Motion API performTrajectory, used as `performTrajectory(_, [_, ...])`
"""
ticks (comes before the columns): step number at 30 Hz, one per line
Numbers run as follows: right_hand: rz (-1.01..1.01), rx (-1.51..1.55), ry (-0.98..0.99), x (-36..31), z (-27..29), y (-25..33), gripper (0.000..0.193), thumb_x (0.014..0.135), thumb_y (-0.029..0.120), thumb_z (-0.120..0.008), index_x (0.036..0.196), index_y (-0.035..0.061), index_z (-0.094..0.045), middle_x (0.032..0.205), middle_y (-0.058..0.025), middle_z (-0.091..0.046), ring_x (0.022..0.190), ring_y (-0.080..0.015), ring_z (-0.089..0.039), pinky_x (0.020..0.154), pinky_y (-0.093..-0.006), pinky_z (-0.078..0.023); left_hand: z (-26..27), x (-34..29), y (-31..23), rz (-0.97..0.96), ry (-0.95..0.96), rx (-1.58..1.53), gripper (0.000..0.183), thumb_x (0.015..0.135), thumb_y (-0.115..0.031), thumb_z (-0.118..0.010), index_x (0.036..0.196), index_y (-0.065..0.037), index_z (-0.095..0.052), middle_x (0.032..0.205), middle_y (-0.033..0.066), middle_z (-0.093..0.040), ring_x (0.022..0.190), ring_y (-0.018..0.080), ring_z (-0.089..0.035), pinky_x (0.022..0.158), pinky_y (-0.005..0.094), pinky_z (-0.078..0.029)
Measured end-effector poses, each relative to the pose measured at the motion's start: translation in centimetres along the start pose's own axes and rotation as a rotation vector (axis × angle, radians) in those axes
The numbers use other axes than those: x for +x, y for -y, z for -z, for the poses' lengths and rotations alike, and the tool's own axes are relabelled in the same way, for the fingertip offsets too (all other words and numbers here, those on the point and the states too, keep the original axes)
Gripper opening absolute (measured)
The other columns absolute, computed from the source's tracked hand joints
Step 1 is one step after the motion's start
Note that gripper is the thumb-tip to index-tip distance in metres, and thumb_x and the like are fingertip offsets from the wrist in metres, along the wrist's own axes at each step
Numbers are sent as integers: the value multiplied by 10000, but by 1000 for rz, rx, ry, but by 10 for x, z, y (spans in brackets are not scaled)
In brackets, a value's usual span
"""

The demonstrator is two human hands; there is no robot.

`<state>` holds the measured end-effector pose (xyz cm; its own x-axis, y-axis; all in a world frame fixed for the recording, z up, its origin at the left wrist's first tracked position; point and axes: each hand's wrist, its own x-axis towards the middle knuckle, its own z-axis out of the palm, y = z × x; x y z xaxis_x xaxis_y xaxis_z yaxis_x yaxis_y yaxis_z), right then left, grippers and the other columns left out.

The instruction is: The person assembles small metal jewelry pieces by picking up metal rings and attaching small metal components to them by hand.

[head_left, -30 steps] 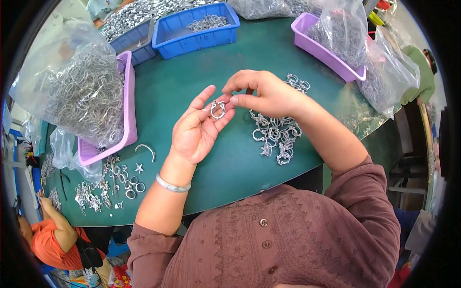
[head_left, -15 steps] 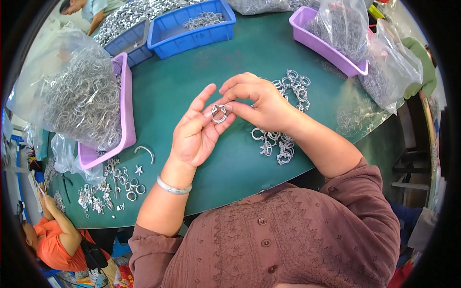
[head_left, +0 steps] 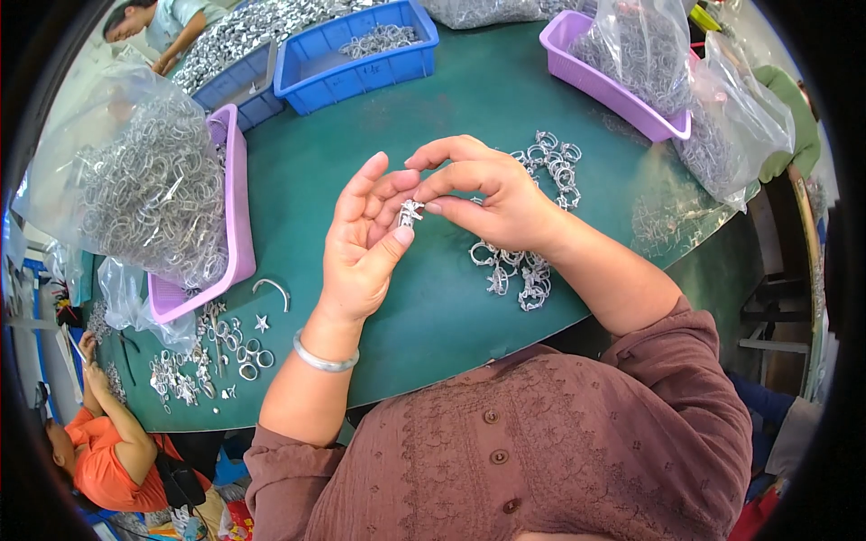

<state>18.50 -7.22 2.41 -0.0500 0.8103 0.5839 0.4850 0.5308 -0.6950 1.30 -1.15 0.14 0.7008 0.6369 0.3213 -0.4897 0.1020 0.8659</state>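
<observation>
A small silver ring (head_left: 409, 214) is held between my two hands above the green table (head_left: 451, 298). My left hand (head_left: 363, 236), palm up, has its thumb and fingers closed on the ring's lower part. The thumb and forefinger of my right hand (head_left: 483, 191) pinch at the ring's upper right side. The ring's decorated face shows, and its loop is mostly hidden. Beside and partly under my right hand lies a pile of similar silver rings (head_left: 532, 287). A silver bangle (head_left: 325, 354) circles my left wrist.
Left stands a purple basket (head_left: 238, 198) with a bulging plastic bag of rings (head_left: 149, 180). Below it lie loose rings and charms (head_left: 185, 374) and a curved silver piece (head_left: 273, 290). Blue trays (head_left: 356, 79) and another purple basket (head_left: 622, 104) stand far off. Two people work at the left.
The ring has turned: its loop faced up before, and now its decorated face shows. My left thumb and fingers have shifted around it, while the right hand has barely moved.
</observation>
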Motion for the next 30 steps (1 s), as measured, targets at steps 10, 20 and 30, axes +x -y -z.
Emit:
performTrajectory(10, [43, 45, 17, 0, 1, 0, 160, 713, 21, -652, 864, 73, -644, 1026, -107, -558, 967, -252, -533, 788, -334, -469, 0, 0, -2, -48, 62, -2, 721, 730, 96, -523, 1363, -67, -219, 1222, 126, -431, 1159, 212, -431, 976, 314, -341])
performTrajectory(20, [-99, -352, 144, 2, 41, -25, 136, 755, 17, -570, 879, 41, -620, 984, -81, -572, 898, -252, -539, 779, -332, -444, 8, 3, 3, 324, -258, -313, 428, 792, 28, -410, 1220, 18, -419, 1117, 148, -522, 1013, 243, -532, 895, 364, -447])
performTrajectory(30, [-161, -655, 475, -7, 30, -34, 59, 675, 121, -639, 719, 84, -652, 899, -46, -580, 972, -252, -472, 861, -367, -368, 9, 0, 1, 467, -287, -148, 280, 845, -88, -484, 1111, -4, -509, 970, 77, -580, 808, 144, -561, 680, 259, -472])
